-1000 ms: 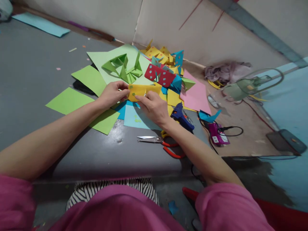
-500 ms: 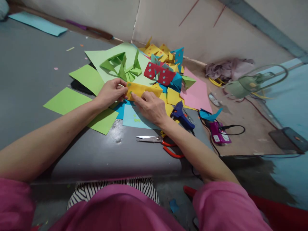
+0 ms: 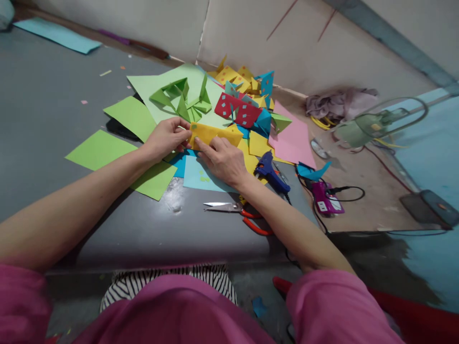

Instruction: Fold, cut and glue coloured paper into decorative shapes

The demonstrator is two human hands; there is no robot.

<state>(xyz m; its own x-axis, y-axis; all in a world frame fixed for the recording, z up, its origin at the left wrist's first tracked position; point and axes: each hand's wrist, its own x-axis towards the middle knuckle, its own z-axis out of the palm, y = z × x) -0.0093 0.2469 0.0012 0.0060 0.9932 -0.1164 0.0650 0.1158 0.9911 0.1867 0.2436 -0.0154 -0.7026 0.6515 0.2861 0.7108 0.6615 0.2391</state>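
Note:
A yellow folded paper piece [image 3: 211,132] with a small green dot near its left end lies between my hands. My left hand [image 3: 167,138] pinches that left end, thumb and fingers closed on it. From the right, my right hand [image 3: 227,160] holds the paper, its index fingertip pressed on the face near the left end and its other fingers bent. Its thumb is hidden. Under my right wrist is a light blue sheet [image 3: 193,172] with tiny green bits on it. Scissors [image 3: 222,207] with red handles lie closer to me.
A blue glue gun [image 3: 270,172] rests right of my right hand. Green sheets [image 3: 96,150] spread at left. Behind are folded green paper shapes [image 3: 179,98] and a red dotted one [image 3: 236,110]. Pink paper [image 3: 292,134], a purple power socket [image 3: 327,198] and cables lie at right.
Both hands keep nearly the same place on the yellow paper. My right index fingertip now covers the lower green dot that showed beside it before.

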